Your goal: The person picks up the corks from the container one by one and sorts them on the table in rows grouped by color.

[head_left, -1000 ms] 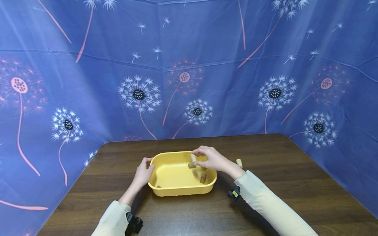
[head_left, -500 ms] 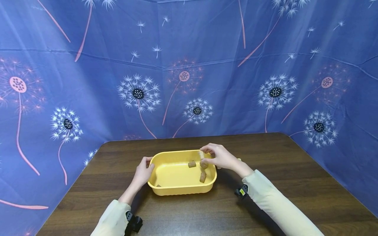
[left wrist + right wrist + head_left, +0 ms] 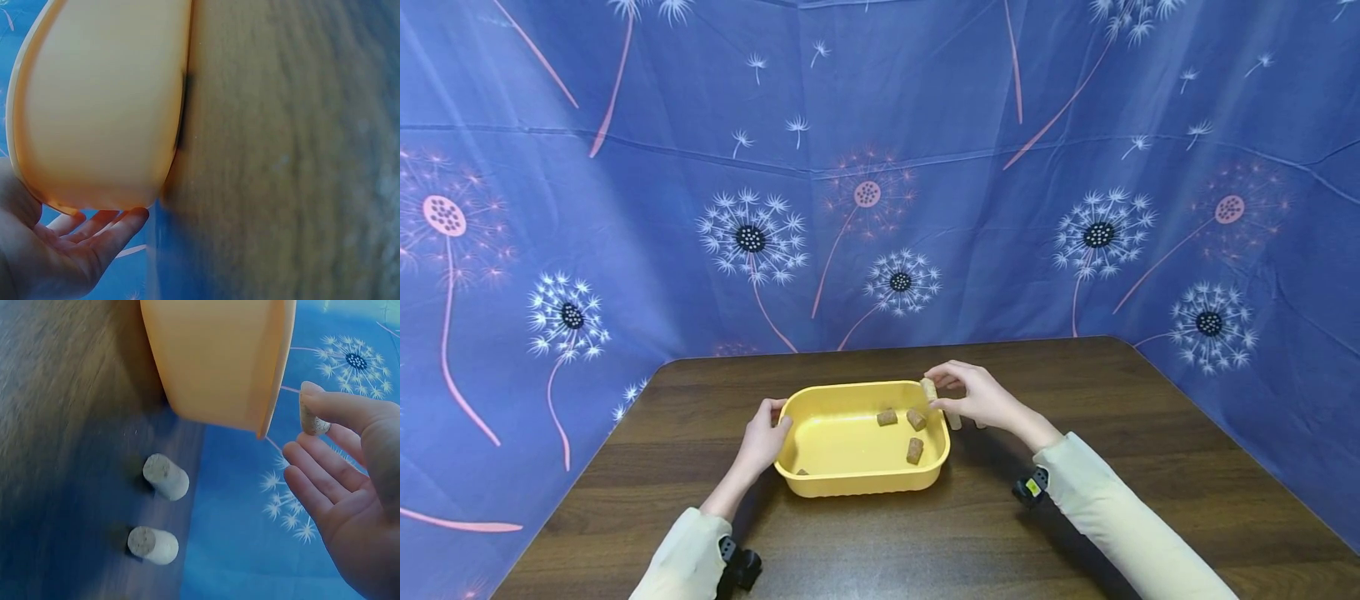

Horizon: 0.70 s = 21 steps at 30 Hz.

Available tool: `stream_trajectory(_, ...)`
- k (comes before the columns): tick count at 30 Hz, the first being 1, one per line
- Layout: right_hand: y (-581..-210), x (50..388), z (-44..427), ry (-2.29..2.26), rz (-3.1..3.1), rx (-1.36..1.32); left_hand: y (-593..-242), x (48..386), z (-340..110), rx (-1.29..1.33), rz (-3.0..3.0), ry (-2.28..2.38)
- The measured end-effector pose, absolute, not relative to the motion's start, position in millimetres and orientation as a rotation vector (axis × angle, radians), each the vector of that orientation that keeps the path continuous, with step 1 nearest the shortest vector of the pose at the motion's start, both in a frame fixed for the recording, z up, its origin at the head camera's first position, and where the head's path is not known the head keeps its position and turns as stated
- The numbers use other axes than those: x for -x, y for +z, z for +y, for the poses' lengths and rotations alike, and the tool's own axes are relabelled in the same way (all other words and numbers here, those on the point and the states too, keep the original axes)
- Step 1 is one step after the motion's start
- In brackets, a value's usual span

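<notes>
A pale cork (image 3: 929, 389) is pinched between the thumb and a finger of my right hand (image 3: 981, 395), raised at the right rim of a yellow tub (image 3: 861, 485). The right wrist view shows this cork (image 3: 312, 414) apart from the tub's wall. My left hand (image 3: 763, 437) grips the tub's left end, thumb at the rim and fingers against the outside. Several brown corks lie in the tub, among them one cork (image 3: 914, 451) near the right end and another cork (image 3: 887, 417) farther back.
Two pale corks, a nearer cork (image 3: 154, 545) and another cork (image 3: 166, 477), stand on the brown wooden table (image 3: 865, 550) just right of the tub. A blue dandelion-print cloth (image 3: 970, 250) hangs behind the table.
My right hand has moved right with the pale cork, from over the tub's inside to its right rim. Brown corks in the tub are uncovered. The left hand stays in place.
</notes>
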State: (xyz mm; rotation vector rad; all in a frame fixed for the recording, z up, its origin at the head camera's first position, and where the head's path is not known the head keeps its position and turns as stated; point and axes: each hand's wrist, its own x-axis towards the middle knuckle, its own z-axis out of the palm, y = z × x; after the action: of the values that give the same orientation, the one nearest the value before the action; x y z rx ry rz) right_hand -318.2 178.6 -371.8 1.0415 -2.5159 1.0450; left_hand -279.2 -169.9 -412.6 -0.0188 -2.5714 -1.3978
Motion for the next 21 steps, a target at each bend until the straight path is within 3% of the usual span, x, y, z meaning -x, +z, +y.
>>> stream_trajectory(21,-382.5,319.4,219.1,0.972,-2.559,-0.882,-416.9,280.8,-171.5,0.023,-2.570,-1.378)
